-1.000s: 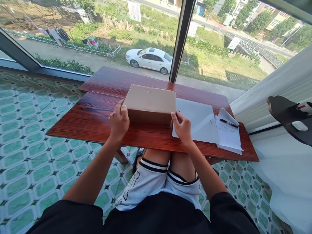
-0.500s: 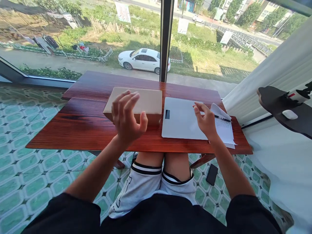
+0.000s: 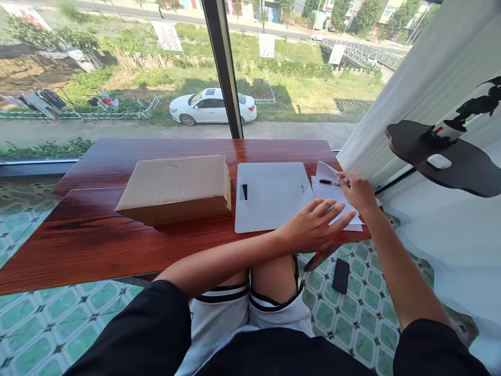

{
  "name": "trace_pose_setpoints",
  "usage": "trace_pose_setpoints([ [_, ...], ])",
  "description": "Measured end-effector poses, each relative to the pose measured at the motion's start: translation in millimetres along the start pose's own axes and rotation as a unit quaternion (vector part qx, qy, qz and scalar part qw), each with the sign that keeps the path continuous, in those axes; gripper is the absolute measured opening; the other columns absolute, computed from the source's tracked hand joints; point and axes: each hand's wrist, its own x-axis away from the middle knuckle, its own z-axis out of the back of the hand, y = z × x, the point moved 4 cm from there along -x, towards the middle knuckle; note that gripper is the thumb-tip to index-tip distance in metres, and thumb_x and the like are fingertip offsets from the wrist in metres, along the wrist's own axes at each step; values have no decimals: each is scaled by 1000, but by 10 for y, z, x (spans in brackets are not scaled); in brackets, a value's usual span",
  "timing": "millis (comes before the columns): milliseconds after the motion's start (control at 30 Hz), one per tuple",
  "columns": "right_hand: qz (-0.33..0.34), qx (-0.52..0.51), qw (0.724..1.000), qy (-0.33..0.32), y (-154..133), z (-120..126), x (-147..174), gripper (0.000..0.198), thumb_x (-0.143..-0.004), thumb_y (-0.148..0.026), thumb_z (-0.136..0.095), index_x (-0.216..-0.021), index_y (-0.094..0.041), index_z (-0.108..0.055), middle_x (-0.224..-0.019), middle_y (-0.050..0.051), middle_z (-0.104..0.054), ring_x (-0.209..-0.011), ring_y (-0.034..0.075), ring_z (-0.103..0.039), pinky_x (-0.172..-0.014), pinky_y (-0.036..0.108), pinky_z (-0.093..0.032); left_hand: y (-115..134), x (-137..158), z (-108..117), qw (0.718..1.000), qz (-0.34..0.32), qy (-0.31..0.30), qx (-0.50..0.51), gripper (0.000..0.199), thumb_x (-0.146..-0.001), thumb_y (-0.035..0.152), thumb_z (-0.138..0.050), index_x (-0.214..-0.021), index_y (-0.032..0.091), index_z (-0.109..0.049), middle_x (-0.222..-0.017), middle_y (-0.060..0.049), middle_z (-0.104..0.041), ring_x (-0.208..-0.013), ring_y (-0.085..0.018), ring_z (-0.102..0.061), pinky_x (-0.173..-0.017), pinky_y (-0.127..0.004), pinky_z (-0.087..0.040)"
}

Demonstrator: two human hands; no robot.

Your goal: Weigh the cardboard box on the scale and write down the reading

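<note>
Your right hand (image 3: 358, 190) has its thumb and fingertips drawn close together at the upper right of the paper sheets (image 3: 325, 195), right by one end of the pen (image 3: 327, 181). Whether you have a paper edge, the pen or neither between them, you cannot tell from this angle. Your left hand (image 3: 313, 224) is palm down, fingers spread, with nothing gripped; it hangs over the lower part of the sheets and the near right corner of the laptop (image 3: 270, 193). Contact beneath it is hidden.

Expect the sheets to be light and limp, likely to slide over one another and to crease if you pinch one corner hard. The top one already curls up at the far edge, so that lip looks an easy place for a fingertip; a flat palm would steady the rest. The pen lies crosswise over the writing; it should be light, stiff and smooth, perhaps apt to roll, and best taken around the middle of its barrel.

Your right forearm (image 3: 399, 266) reaches up from the lower right, the wrist turned inward. Your left forearm (image 3: 223, 258) crosses low in front of you, over your lap.

Further out, the sheets lie on the right end of the desk (image 3: 70, 235), just beside the closed laptop, with the cardboard box (image 3: 172, 183) on the laptop's other side.
</note>
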Motion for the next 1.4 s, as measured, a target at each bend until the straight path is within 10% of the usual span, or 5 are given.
trace_pose_setpoints([
  [333, -10, 146, 987, -64, 232, -307, 172, 41, -101, -24, -52, -140, -18, -62, -126, 11, -67, -118, 28, -57, -74, 38, -45, 591, -304, -865, 998, -18, -58, 0, 56, -100, 26, -28, -149, 4, -43, -154, -23, -45, -123, -25, -56, -91, -34, -45],
  [800, 39, 157, 987, -26, 277, -366, 120, 20, -104, -26, -45, -112, -16, -61, -113, 12, -63, -103, 23, -60, -76, 32, -45, 747, -167, -1033, 997, -47, -54, 36, 53, -97, 25, -32, -144, 5, -47, -130, -20, -62, -111, -25, -60, -86, -37, -46],
  [1000, -17, -61, 985, 158, 496, -297, 193, 32, -101, -44, -36, -107, -15, -48, -105, 20, -62, -93, 26, -63, -81, 39, -52, 796, -125, -1075, 998, -50, -42, 16, 51, -96, 28, -37, -143, 9, -49, -133, -21, -61, -112, -27, -61, -89, -39, -46],
  [1167, -75, -144, 951, 264, 461, -207, 319, 36, -91, -53, -49, -76, -23, -36, -67, 1, -45, -57, 14, -46, -59, 31, -43, 809, -123, -1095, 999, -41, -11, 3, 48, -95, 27, -36, -137, 10, -53, -129, -20, -64, -111, -27, -63, -84, -38, -47],
  [1400, -100, -473, 874, 45, 341, -328, 308, 42, -94, -57, -43, -112, -21, -55, -85, 5, -69, -67, 18, -67, -51, 27, -50, 809, -143, -1119, 998, -58, -32, -7, 48, -96, 26, -34, -138, 8, -50, -130, -22, -62, -111, -28, -62, -81, -38, -47],
])
